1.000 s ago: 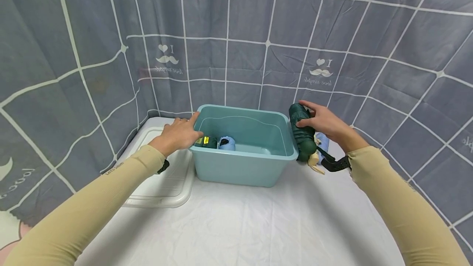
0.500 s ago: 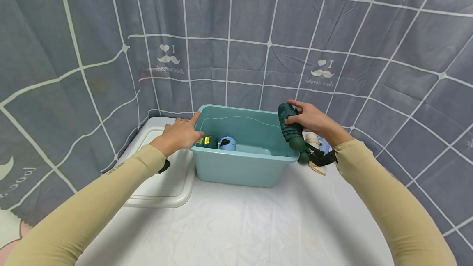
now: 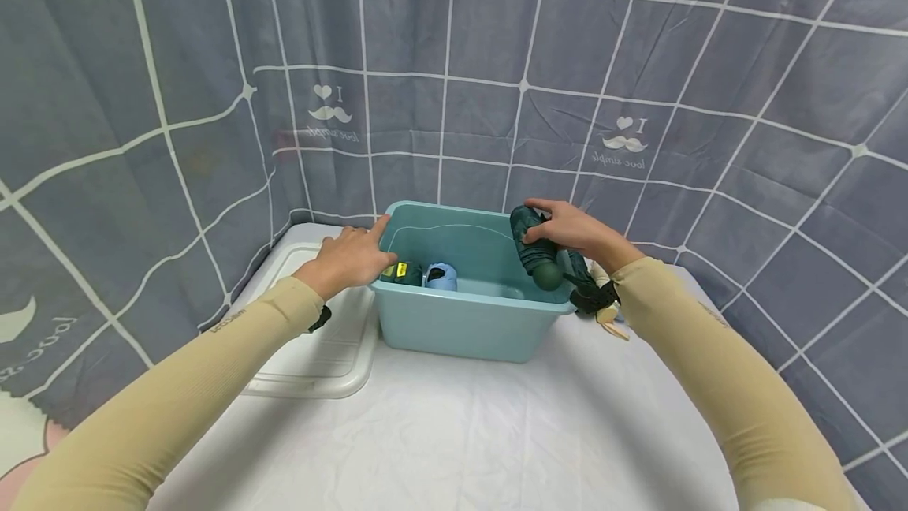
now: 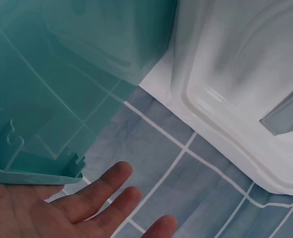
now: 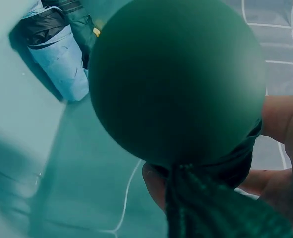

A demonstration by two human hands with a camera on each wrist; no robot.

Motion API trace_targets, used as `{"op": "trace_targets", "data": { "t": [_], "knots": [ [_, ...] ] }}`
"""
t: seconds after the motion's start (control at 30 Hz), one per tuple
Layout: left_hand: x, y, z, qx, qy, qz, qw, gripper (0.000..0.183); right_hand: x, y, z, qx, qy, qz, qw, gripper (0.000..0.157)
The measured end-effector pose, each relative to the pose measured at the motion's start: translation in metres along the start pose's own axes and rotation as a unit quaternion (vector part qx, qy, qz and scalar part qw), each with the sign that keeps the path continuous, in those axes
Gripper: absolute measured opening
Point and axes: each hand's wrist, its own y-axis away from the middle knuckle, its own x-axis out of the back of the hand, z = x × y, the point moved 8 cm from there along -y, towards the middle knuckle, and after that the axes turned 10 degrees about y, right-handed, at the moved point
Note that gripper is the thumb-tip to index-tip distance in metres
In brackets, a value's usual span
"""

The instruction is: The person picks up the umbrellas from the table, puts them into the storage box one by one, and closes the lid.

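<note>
**Right hand point(image 3: 576, 230) grips umbrella point(image 3: 532, 259) over tub point(image 3: 461, 330)**

A grey gridded curtain point(image 3: 426, 61) hangs behind a table point(image 3: 454, 432) with a white cover. On it stands the teal tub, its top open, and left of that lies a white lid point(image 3: 344, 345), partly hidden by the arm. To the tub's right sits a cream and green pile point(image 3: 600, 274) (the right forearm covers some of it). The dark green umbrella is tilted above the tub's right end, thumb and fingers curled round it; whether its knob dips below the rim I cannot tell. The left hand point(image 3: 351, 259) rests at the left rim, fingers extended, gripping nothing. Inside, at the left, a blue bundle point(image 3: 442, 277) lies beside a green bundle point(image 3: 407, 273) with a yellow label.
</note>
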Motion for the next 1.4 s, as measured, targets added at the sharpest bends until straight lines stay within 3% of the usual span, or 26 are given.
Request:
{"op": "trace_targets", "data": {
  "t": [0.17, 0.6, 1.13, 1.4],
  "knots": [
    [0.000, -0.001, 0.001, 0.000, -0.002, 0.000, 1.0000, 0.083, -0.007, -0.007, -0.006, -0.001, 0.016, -0.010, 1.000, 0.084],
    [0.001, -0.001, -0.001, 0.005, -0.004, -0.001, 1.0000, 0.084, -0.028, -0.030, -0.021, -0.007, -0.005, -0.068, 0.998, 0.084],
    [0.001, -0.001, 0.001, 0.006, -0.007, -0.006, 0.9999, 0.083, -0.053, -0.048, -0.027, -0.027, 0.020, -0.131, 0.991, 0.084],
    [0.000, 0.000, 0.001, 0.009, -0.005, -0.006, 0.9999, 0.083, -0.068, -0.057, -0.026, -0.031, 0.061, -0.162, 0.984, 0.082]
  ]
}}
